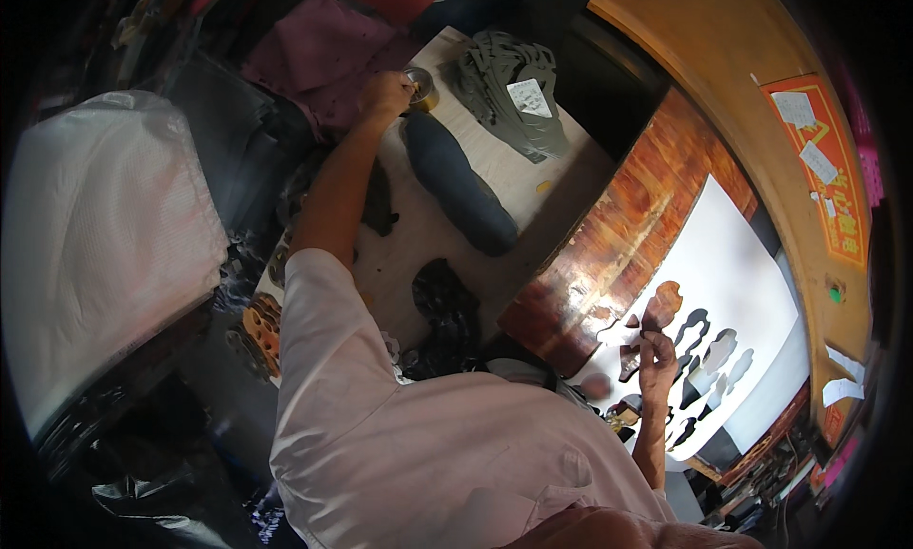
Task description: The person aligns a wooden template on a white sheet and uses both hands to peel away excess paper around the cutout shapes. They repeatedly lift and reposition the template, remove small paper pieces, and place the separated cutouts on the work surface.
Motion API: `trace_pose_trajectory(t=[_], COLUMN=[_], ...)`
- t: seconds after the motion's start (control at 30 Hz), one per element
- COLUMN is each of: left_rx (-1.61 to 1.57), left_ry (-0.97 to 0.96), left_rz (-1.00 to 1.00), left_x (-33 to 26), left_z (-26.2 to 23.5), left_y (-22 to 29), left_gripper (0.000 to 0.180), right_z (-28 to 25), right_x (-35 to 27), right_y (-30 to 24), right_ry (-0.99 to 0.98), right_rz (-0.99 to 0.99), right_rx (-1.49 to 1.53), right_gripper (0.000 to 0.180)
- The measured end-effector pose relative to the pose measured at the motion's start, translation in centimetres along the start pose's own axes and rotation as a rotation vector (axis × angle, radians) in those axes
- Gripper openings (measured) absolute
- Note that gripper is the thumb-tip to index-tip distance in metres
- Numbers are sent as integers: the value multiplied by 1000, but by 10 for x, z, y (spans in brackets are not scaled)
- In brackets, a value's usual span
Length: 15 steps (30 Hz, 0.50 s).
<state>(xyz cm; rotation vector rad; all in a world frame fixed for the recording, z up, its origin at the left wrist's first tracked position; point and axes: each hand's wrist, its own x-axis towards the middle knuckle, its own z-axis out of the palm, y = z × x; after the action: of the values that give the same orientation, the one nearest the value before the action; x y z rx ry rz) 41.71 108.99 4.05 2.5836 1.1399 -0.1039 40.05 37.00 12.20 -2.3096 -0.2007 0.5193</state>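
Observation:
My left hand (385, 95) reaches far out over a pale wooden board (533, 173), its fingers closed at the rim of a small round metal tin (421, 86). A long dark blue padded piece (459, 183) lies on the board just beside that arm. My right hand (656, 357) is raised over a white sheet (742, 254) and pinches a brown, sole-shaped cut piece (664, 304). Several dark cut pieces (709, 351) lie in rows on the sheet next to it.
A stack of grey cut shapes (509, 83) with a white label sits at the board's far end. A white woven sack (105, 235) fills the left. A magenta cloth (323, 45) lies beyond the tin. A glossy red-brown wooden surface (609, 235) separates board and sheet.

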Motion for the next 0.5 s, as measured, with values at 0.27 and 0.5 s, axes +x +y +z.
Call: trace_pose_trajectory(t=[0.27, 0.5], left_rx=[150, 248], left_ry=[-96, 117], left_rz=[-37, 409], left_x=[-5, -25], left_z=[-19, -25], left_y=[29, 26], left_gripper=[28, 78], right_z=[4, 8], right_x=[1, 3], right_y=[15, 23], right_ry=[19, 58], right_rz=[51, -35], right_rx=[64, 12], right_gripper=[18, 17])
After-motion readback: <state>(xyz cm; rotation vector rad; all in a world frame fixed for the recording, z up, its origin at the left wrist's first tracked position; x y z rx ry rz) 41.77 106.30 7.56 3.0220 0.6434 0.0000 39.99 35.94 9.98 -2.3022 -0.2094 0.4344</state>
